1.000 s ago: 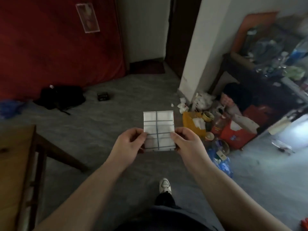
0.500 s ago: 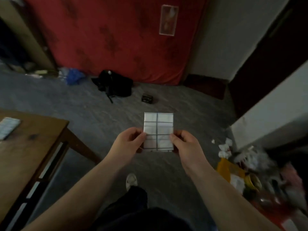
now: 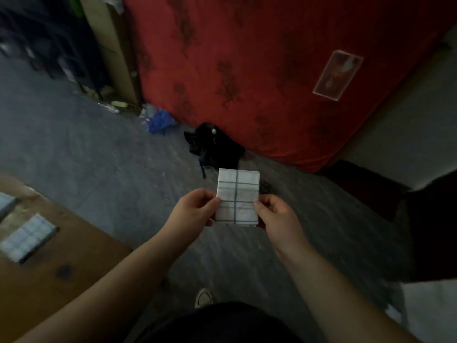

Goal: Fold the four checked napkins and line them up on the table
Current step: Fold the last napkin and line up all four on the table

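I hold a folded white napkin with dark check lines (image 3: 237, 196) upright in front of me, above the floor. My left hand (image 3: 195, 211) pinches its lower left edge and my right hand (image 3: 277, 215) pinches its lower right edge. On the wooden table (image 3: 74, 263) at the lower left lies a second folded checked napkin (image 3: 28, 237). The corner of a third folded napkin (image 3: 6, 203) shows at the left frame edge on the same table.
A red mattress (image 3: 259, 70) leans against the far wall. A black bag (image 3: 215, 147) and a blue crumpled bag (image 3: 160, 121) lie on the grey floor. A cardboard box (image 3: 111, 45) stands at the back left. My shoe (image 3: 204, 297) shows below.
My view has swung to the left: the cluttered right corner has left the frame and more of the table with its napkins has come in. My hands keep the same grip on the napkin.
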